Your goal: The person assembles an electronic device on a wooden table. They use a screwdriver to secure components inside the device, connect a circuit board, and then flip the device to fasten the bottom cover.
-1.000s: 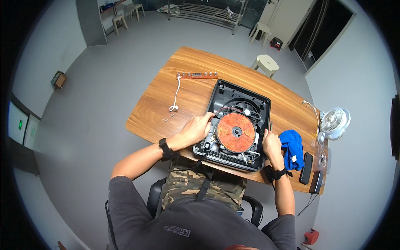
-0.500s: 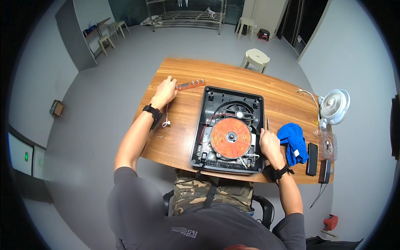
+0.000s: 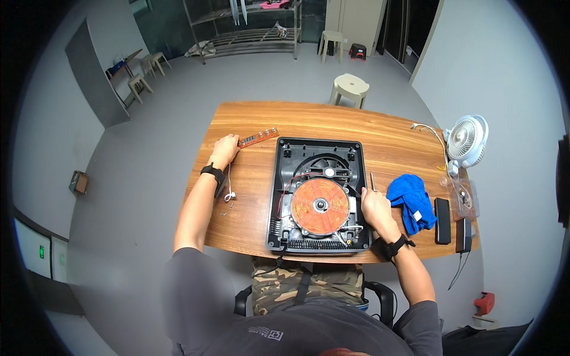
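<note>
An opened induction cooker base (image 3: 274, 204), black, with a round copper coil (image 3: 320, 207) and a fan (image 3: 328, 165), lies on the wooden table before me. At its left, the fingers of my left hand (image 3: 224, 149) are closed on the near end of a narrow orange-brown circuit board (image 3: 259, 138). A thin white cable with a plug (image 3: 230, 196) hangs below that hand. My right hand (image 3: 377, 209) is closed beside the base's right rim, its thumb at the edge. A slim metal shaft, apparently a screwdriver (image 3: 372, 180), sticks out beyond this fist; its handle is hidden.
Several small screws (image 3: 228, 209) lie left of the base. At the right are a blue cloth (image 3: 412, 202), a black case (image 3: 442, 221), a clear plastic box (image 3: 469, 199) and a white fan (image 3: 467, 141). A beige stool (image 3: 350, 88) stands beyond the table.
The whole view has shifted, so the table and its things sit lower and slightly left. Both hands keep their places, the left at the circuit board and the right beside the base.
</note>
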Demonstrator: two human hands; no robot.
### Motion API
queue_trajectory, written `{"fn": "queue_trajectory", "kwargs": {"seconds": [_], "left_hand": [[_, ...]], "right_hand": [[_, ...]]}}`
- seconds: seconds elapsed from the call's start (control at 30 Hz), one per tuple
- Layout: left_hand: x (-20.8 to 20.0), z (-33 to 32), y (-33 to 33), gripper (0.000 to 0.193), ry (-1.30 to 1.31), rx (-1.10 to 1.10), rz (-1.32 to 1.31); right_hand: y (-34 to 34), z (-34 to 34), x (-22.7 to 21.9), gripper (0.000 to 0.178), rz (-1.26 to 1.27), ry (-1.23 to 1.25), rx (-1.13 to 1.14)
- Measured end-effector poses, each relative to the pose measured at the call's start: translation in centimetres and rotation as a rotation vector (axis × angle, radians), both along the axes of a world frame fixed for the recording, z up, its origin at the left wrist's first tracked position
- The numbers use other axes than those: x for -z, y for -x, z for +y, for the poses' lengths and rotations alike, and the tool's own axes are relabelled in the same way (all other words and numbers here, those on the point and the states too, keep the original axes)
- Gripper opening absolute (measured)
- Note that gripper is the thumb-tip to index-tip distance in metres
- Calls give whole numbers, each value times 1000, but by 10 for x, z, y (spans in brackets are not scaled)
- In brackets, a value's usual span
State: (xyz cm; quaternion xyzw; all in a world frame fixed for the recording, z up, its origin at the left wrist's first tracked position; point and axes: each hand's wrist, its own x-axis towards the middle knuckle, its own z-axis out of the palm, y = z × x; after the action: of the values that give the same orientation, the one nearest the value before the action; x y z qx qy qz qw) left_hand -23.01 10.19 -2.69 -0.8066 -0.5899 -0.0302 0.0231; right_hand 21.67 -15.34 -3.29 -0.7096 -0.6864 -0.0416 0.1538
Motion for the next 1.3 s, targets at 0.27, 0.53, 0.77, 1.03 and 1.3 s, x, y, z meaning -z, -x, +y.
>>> {"fn": "queue_trajectory", "kwargs": {"seconds": [0.27, 0.53, 0.77, 1.03, 1.3], "left_hand": [[5, 12, 5, 22, -111, 65, -26], [-63, -19, -11, 25, -156, 35, -163], [-126, -88, -68, 24, -64, 384, -347], [-100, -95, -138, 24, -41, 593, -185], [-69, -65, -171, 22, -64, 579, -159]], "right_hand": [[-1, 2, 3, 48, 37, 5, 22], [0, -2, 1, 51, 39, -77, -45], [-2, -2, 3, 52, 57, -36, -68], [-5, 2, 13, 43, -24, -124, -94], [-11, 4, -9, 52, 205, 114, -36]]}}
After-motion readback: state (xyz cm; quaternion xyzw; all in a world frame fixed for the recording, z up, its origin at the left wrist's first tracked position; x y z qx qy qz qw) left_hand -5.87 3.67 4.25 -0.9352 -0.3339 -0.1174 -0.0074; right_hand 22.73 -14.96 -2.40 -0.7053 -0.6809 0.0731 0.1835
